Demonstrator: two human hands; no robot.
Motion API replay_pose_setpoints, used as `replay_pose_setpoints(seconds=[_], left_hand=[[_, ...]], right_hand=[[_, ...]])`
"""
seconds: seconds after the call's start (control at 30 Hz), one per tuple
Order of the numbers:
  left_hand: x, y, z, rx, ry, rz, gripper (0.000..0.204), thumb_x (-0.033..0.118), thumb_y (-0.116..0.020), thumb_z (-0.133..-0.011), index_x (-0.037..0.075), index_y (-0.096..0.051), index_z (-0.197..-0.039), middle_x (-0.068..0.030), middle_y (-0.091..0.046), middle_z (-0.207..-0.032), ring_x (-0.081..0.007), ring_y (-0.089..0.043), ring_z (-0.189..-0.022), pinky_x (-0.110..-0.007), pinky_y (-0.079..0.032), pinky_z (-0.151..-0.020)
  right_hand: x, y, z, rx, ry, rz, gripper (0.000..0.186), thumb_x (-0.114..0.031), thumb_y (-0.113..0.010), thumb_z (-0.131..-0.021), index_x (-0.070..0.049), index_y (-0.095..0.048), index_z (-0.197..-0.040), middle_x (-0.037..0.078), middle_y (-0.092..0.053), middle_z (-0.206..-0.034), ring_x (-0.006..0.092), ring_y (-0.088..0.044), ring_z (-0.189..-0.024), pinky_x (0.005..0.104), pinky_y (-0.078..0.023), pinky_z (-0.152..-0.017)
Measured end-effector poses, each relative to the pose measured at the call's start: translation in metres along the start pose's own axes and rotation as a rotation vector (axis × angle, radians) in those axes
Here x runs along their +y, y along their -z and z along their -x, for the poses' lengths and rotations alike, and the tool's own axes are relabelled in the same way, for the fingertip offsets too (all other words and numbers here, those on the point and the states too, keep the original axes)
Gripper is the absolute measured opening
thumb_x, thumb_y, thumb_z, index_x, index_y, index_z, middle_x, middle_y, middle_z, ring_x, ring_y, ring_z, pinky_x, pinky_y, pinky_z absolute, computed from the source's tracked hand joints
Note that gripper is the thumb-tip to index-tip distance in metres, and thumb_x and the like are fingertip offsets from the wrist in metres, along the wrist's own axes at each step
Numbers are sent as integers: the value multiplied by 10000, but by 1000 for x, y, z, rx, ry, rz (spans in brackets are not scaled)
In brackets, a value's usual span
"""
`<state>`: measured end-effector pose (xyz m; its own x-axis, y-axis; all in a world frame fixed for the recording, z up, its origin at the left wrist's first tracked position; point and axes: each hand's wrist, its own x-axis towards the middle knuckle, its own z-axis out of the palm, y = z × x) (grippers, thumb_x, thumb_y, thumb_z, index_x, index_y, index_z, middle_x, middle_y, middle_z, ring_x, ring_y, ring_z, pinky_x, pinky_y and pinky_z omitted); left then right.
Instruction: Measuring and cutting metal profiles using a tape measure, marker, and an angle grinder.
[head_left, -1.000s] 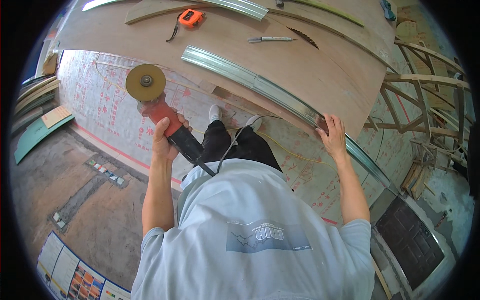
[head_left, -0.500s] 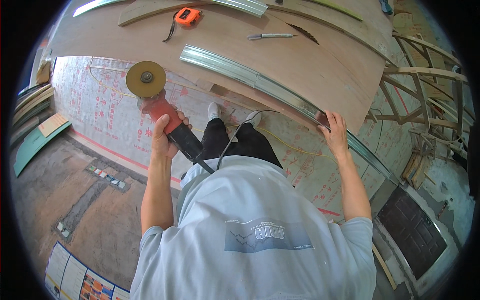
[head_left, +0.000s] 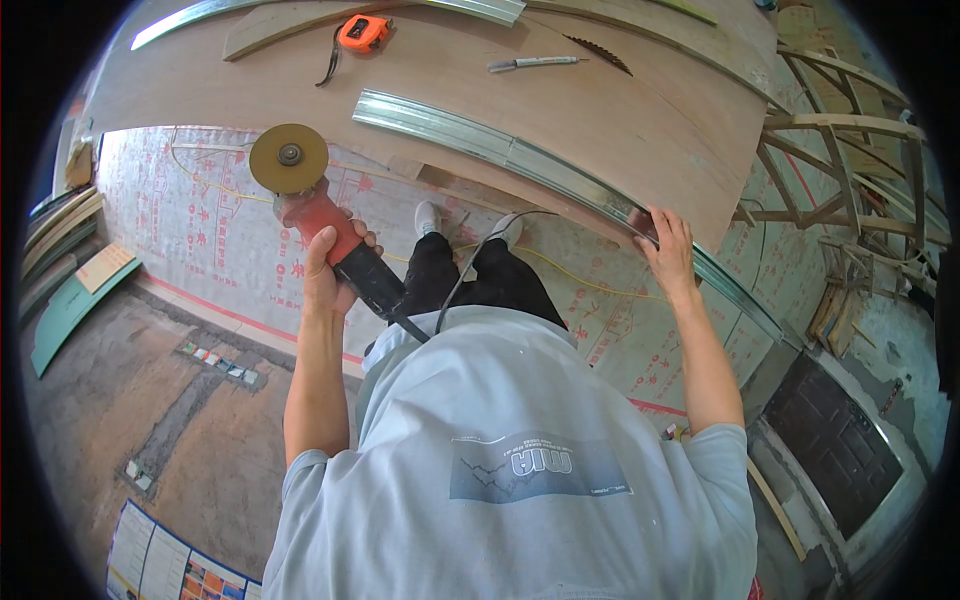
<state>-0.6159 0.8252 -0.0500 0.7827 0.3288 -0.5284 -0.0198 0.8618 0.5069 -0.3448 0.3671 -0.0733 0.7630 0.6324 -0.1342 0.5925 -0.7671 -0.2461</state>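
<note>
Clamping a red-and-black angle grinder with a tan disc in our left grip, we touched a long silvery metal channel along the brown wooden counter with our right grip (pinching or not, we couldn't tell).

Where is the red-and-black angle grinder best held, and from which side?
Best, I judge, by the elongated body of the red-and-black angle grinder, from the person's side, where the bare left hand holds it: the round yellow disc is at the far end, and the narrow body lets fingers wrap around.
</note>
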Motion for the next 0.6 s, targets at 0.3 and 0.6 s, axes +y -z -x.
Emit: replay_pose_setpoints(seconds=[0.3,0.6], left_hand=[[4,2,-3,-4,20,0,408,301,-696,-900,70,-531,-1193,-113,-648,-986,-262,-637,-923,-448,-547,-860],[14,-7,-6,-48,38,-77,409,289,-706,-889,71,-532,-1188,-107,-645,-982,-253,-636,-920,-439,-544,-861]], right_hand=[[-10,3,-4,-4,10,36,640,-129,-816,-770,-75,-554,-1351,123,-582,-1305,340,-538,-1187,455,-452,-1005],[-10,-2,2,-3,10,68,660,-128,-817,-771,-75,-551,-1372,113,-587,-1321,333,-537,-1195,444,-456,-1019]])
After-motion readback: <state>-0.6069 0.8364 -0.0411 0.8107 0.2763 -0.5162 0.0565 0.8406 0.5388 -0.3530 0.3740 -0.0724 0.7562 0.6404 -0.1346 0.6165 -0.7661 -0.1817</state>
